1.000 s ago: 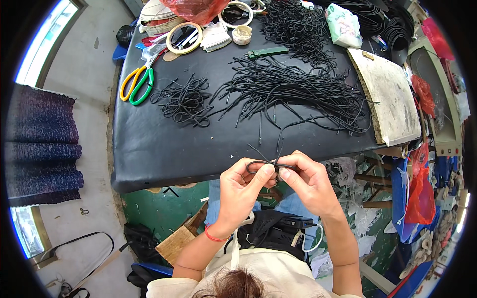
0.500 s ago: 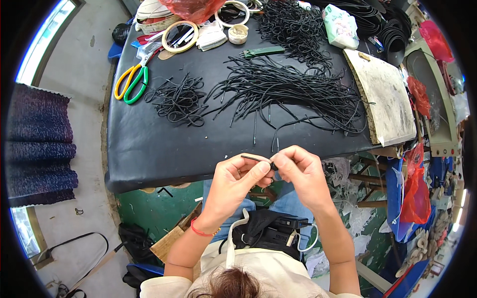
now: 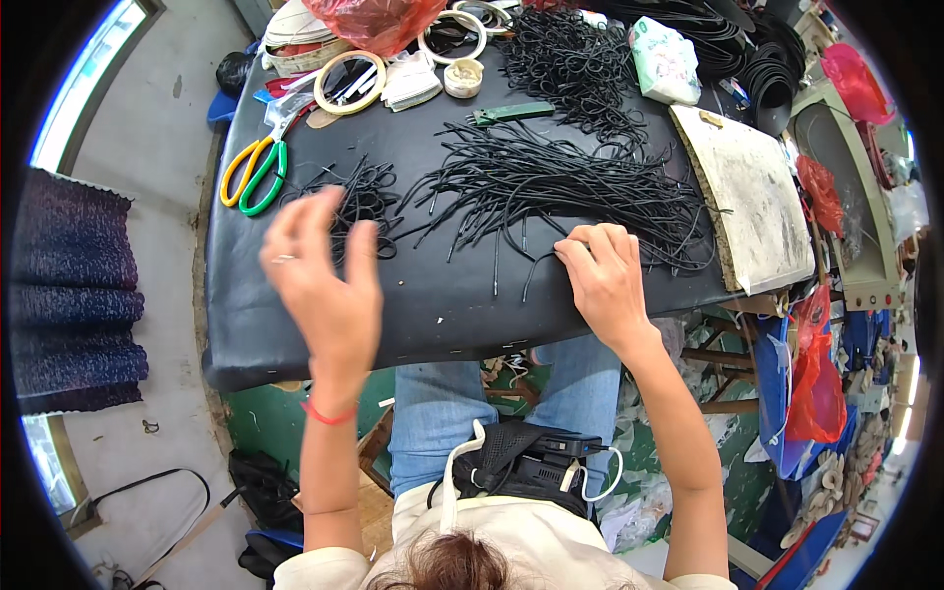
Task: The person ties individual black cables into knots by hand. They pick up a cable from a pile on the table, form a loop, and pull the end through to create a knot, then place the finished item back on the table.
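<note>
In the head view, the person sits at a black table [image 3: 295, 324], looking down over both forearms. The left hand [image 3: 329, 285] is raised above the table's left part with its fingers spread and loose, gripping nothing; it hangs over a small heap of short black cord pieces [image 3: 359, 202] (whether it touches them cannot be told). A red band [image 3: 327, 413] circles that wrist.

The right hand [image 3: 605, 285] lies palm down near the table's front edge, fingers curled onto the near ends of a large spread of long black cords [image 3: 551, 182]. The fingertips press on a few strands at the bundle's lower edge; a true pinch cannot be made out from this angle.

Left of the small heap lie scissors with yellow and green handles [image 3: 251, 172]. Farther back stand a tape ring [image 3: 349, 84], a small round container [image 3: 462, 77], and a narrow green tool [image 3: 511, 113]. A second, tangled pile of black cord [image 3: 575, 59] sits at the back, beside a pale wrapped packet [image 3: 664, 59]. A worn whitish board [image 3: 752, 202] lies along the table's right side, just beside the long cords. Below the table edge, blue trousers [image 3: 433, 423] and a dark pouch with a white cable [image 3: 521, 462] show at the person's lap.
</note>
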### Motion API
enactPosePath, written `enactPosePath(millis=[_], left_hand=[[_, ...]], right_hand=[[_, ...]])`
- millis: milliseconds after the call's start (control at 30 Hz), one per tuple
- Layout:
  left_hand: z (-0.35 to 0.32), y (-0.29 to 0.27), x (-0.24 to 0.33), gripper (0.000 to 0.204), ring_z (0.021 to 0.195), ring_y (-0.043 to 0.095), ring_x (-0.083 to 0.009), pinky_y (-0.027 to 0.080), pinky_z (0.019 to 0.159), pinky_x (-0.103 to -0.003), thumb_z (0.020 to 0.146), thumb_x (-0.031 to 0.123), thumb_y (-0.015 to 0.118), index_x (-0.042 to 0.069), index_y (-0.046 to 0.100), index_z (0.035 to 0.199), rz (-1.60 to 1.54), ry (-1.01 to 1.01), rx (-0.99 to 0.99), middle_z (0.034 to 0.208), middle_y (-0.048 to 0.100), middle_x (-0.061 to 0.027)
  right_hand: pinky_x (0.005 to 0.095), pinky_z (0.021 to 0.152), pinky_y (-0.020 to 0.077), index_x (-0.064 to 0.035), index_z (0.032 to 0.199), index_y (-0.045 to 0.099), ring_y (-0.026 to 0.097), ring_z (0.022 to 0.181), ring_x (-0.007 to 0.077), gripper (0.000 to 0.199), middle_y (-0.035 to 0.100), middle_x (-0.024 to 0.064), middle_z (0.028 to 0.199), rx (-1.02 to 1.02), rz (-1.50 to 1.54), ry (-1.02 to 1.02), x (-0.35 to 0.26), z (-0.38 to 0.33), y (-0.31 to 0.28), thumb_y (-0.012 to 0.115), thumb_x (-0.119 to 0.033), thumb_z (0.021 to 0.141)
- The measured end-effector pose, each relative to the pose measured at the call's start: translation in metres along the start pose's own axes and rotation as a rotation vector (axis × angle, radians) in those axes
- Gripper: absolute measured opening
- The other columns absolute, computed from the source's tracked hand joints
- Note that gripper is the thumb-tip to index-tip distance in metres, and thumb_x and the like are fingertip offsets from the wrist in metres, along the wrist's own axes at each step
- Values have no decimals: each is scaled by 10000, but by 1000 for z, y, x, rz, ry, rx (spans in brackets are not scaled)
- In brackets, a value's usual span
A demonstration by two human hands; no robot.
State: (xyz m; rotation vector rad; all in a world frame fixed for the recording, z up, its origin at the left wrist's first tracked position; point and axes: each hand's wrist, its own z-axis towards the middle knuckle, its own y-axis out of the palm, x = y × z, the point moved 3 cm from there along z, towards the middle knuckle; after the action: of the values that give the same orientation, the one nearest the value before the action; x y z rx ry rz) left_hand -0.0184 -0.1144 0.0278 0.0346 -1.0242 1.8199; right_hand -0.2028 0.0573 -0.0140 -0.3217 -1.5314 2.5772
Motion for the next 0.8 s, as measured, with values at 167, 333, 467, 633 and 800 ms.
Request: enactPosePath(millis=[167, 333, 467, 633, 800], left_hand=[[-49, 29, 50, 203, 843, 623, -176, 504, 742, -287, 854, 87, 604, -23, 618, 1024, -858, -377, -559, 945, 641, -128], [-66, 30, 41, 176, 789, 625, -127, 524, 704, -250, 874, 84, 582, -24, 618, 1007, -1302, -800, -841, 886, 652, -97], [-65, 17, 32, 190, 798, 636, -147, 532, 695, -265, 878, 111, 581, -2, 608, 1028, -1346, -857, -818, 915, 650, -105], [-65, 23, 41, 206, 796, 644, -138, 541, 595, -223, 898, 168, 562, 20, 601, 1036, -1380, -1049, -762, 890, 645, -88], [-72, 35, 40, 206, 762, 636, -114, 560, 660, -225, 907, 155, 545, -14, 602, 1010, -1513, -1108, -604, 872, 639, -75]], right_hand=[[360, 831, 375, -68, 924, 564, 535, 947, 200, 202, 573, 48, 990, 139, 38, -212, -20, 5, -12, 569, -103, 726], [359, 803, 403, -72, 917, 576, 552, 824, 192, 204, 565, 39, 883, 179, 176, -284, -30, 8, -20, 590, -74, 714], [313, 618, 439, -53, 909, 619, 547, 711, 197, 179, 546, 54, 790, 270, 286, -39, -19, 20, -33, 631, -6, 736], [335, 553, 471, -25, 910, 599, 578, 653, 251, 131, 565, 103, 809, 203, 395, 180, -53, 22, -32, 629, -16, 783], [333, 560, 478, -17, 962, 599, 571, 640, 244, 196, 539, 92, 778, 103, 543, 153, -78, 10, -22, 620, 4, 769]])
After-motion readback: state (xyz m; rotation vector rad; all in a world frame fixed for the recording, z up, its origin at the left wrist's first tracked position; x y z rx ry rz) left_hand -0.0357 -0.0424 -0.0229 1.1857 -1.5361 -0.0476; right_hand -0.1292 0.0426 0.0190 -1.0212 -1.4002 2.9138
